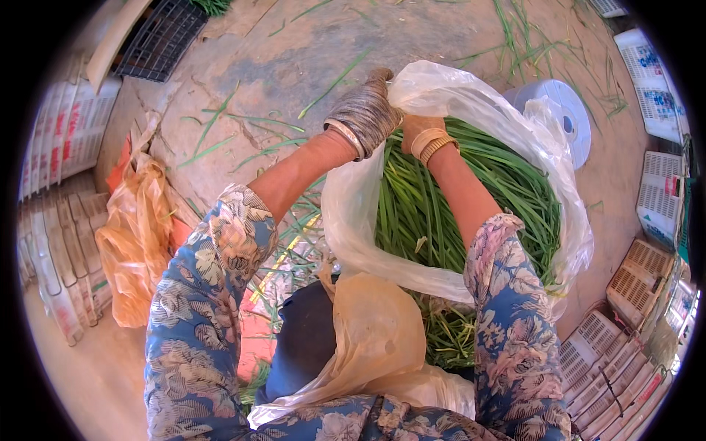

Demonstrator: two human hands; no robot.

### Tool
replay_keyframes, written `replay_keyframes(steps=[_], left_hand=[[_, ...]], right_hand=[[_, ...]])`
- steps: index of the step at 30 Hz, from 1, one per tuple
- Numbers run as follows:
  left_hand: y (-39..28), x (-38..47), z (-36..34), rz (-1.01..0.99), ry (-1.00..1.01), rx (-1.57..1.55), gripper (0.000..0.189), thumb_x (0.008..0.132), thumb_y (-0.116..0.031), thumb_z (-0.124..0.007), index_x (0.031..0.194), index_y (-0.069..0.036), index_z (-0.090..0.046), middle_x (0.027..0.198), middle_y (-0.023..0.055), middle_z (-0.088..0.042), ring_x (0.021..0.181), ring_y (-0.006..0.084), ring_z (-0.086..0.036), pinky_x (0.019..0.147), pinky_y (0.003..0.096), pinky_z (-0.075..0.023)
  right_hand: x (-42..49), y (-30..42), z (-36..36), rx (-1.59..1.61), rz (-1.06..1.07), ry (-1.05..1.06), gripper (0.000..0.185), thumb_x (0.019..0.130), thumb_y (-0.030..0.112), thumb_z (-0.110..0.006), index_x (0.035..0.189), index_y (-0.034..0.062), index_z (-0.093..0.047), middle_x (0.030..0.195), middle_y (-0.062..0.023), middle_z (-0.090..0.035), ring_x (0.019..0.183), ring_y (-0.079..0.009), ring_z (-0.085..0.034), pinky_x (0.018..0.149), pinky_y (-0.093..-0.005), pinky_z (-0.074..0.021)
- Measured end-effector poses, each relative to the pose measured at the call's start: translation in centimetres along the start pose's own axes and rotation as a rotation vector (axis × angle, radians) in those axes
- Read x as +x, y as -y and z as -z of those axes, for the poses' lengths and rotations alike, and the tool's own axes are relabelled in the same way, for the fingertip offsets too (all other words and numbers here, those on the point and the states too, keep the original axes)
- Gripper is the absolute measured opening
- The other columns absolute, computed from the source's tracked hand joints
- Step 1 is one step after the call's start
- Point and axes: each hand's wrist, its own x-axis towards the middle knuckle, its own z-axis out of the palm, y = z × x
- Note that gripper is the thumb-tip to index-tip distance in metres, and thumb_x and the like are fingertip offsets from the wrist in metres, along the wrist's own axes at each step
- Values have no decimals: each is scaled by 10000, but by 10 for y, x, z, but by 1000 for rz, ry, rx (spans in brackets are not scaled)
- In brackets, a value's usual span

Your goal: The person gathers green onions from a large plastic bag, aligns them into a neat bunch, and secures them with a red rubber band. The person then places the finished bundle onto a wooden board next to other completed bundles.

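Observation:
A clear plastic bag [353,209] surrounds a large bundle of long green leafy stalks, perhaps garlic chives [496,182]; its mouth gapes wide. My left hand [367,113], in a worn grey-brown knitted glove, is closed on the bag's far rim. Just right of it, my right hand [420,132] reaches over the stalks to the same part of the rim; its fingers are mostly hidden, so its grip is unclear. A yellowish plastic sheet [380,325] lies over my lap, with cut green trimmings [449,331] beside it.
A white plastic spool [573,121] stands just beyond the bag. Crumpled orange plastic [138,237] lies at left. Stacked plastic crates [77,121] line the left side, more crates [640,281] the right. A black crate [160,38] sits at upper left. Loose leaves [336,82] litter the floor.

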Motion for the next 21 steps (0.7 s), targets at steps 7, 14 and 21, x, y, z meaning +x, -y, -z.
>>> replay_keyframes(steps=[7, 14, 21], left_hand=[[2, 0, 1, -21, 3, -49, 585, 697, -134, -656, 1212, -21, -401, 873, 186, -595, 786, 277, -590, 736, 345, -466], [1, -1, 5, 30, 51, -71, 586, 683, -119, -664, 1203, -13, -415, 930, 184, -602, 814, 240, -597, 753, 326, -471], [13, 3, 4, 19, 42, -126, 598, 680, -123, -679, 1210, -15, -426, 931, 172, -605, 821, 234, -594, 762, 316, -469]], right_hand=[[-6, -11, -8, 113, 55, -135, 635, 641, 210, -649, 1232, 63, -469, 1312, -166, -398, 1236, -313, -346, 1049, -426, -240], [-5, -14, -11, 81, 111, -57, 587, 565, 228, -687, 1111, 57, -558, 1197, -187, -497, 1164, -355, -417, 1024, -475, -254], [-15, -22, -17, 183, 52, 49, 581, 585, 207, -666, 1124, 38, -528, 1020, -176, -600, 999, -331, -553, 896, -399, -418]])
